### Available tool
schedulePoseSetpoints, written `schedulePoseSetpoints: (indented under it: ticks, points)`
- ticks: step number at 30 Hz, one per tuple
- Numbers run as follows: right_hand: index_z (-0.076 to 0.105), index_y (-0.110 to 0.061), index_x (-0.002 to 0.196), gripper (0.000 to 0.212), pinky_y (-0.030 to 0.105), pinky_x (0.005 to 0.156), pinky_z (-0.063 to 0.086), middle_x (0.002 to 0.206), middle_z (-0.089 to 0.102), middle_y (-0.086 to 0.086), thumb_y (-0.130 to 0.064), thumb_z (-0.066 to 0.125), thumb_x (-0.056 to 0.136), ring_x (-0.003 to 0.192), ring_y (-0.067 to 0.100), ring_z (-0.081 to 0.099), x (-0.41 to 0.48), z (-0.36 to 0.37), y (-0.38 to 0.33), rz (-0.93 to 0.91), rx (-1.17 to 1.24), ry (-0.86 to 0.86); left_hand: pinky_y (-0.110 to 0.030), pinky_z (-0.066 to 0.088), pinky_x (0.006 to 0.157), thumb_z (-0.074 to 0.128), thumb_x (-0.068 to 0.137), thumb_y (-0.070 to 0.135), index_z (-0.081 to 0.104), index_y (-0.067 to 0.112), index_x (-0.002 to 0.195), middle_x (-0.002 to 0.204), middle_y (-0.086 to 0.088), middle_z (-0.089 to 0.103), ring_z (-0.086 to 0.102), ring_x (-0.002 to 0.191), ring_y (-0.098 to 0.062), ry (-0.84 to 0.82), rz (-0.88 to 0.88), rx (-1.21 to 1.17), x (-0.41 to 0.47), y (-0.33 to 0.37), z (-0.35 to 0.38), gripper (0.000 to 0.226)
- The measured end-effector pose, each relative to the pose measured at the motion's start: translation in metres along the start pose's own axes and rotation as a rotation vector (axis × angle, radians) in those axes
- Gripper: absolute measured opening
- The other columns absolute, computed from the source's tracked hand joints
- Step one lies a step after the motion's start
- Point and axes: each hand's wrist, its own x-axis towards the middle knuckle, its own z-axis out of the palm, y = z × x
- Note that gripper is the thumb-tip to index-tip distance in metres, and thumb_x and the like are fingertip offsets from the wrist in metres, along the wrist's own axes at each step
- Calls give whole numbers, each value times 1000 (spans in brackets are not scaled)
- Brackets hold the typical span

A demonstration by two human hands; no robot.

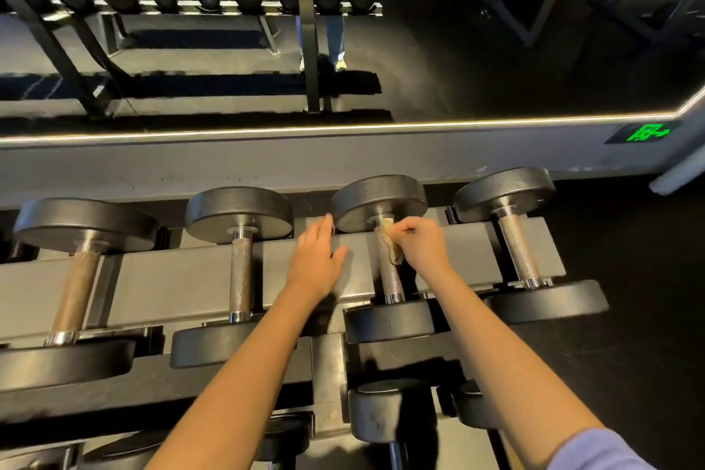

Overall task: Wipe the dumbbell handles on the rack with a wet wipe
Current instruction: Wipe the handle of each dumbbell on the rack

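Note:
Several black dumbbells lie across the top tier of the rack (183, 279), handles pointing toward me. My right hand (421, 242) grips a crumpled wet wipe (393, 246) against the upper part of the knurled steel handle (390, 275) of the third dumbbell from the left, just below its far head (377, 200). My left hand (318, 256) rests flat on the rack's grey bar between the second and third dumbbells, fingers straight. The second dumbbell's handle (241, 275) sits left of it. The leftmost handle (76, 294) looks brownish.
A fourth dumbbell (517, 240) lies to the right. Lower rack tiers hold more dumbbells (385, 408) beneath my arms. A mirror (457, 50) behind the rack reflects the rack and a person's legs. A green exit sign (646, 133) glows at right.

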Motion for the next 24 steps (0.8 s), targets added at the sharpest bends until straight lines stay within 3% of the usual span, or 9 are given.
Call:
schedulePoseSetpoints:
  ticks: [3, 7, 14, 18, 21, 24]
  points:
    - [64, -12, 62, 24, 39, 78, 51, 74, 68, 14, -13, 65, 85, 77, 29, 63, -10, -2, 7, 10, -80, -28, -37, 16, 117, 42, 100, 31, 15, 20, 152, 159, 2, 13, 11, 145, -17, 94, 150, -39, 14, 22, -16, 60]
    - [71, -8, 79, 11, 36, 77, 50, 84, 68, 10, -16, 67, 86, 82, 24, 61, -24, -3, 17, 51, -112, -80, -36, 19, 116, 40, 101, 29, 19, 21, 152, 159, 3, 16, 16, 144, -16, 90, 169, -74, 19, 28, -16, 55]
    - [67, -12, 70, 19, 26, 66, 43, 66, 62, 3, -11, 63, 89, 66, 15, 55, 1, 7, -6, -18, 6, 101, -30, 19, 114, 38, 102, 28, 24, 19, 150, 158, 3, 20, 20, 143, -14, 58, 155, -114, 26, 26, -21, 51]
    - [72, -6, 83, 8, 22, 73, 41, 83, 66, 6, -10, 67, 86, 81, 15, 57, -12, 1, 5, 61, -69, -19, -31, 20, 114, 38, 102, 27, 24, 19, 150, 157, 2, 21, 20, 143, -15, 71, 161, -124, 25, 25, -19, 51]
    - [62, -14, 68, 19, 23, 71, 42, 84, 60, 4, -7, 66, 85, 83, 16, 56, -25, -5, 12, 136, -145, -157, -31, 19, 114, 38, 102, 27, 24, 18, 150, 157, 2, 22, 21, 143, -16, 78, 160, -133, 27, 24, -18, 50]
    - [54, -18, 63, 27, 22, 70, 41, 84, 58, 4, -6, 65, 85, 82, 16, 54, -24, -7, 11, 136, -213, -165, -32, 20, 115, 38, 102, 27, 24, 18, 150, 157, 2, 21, 20, 143, -16, 69, 156, -135, 26, 25, -17, 51]
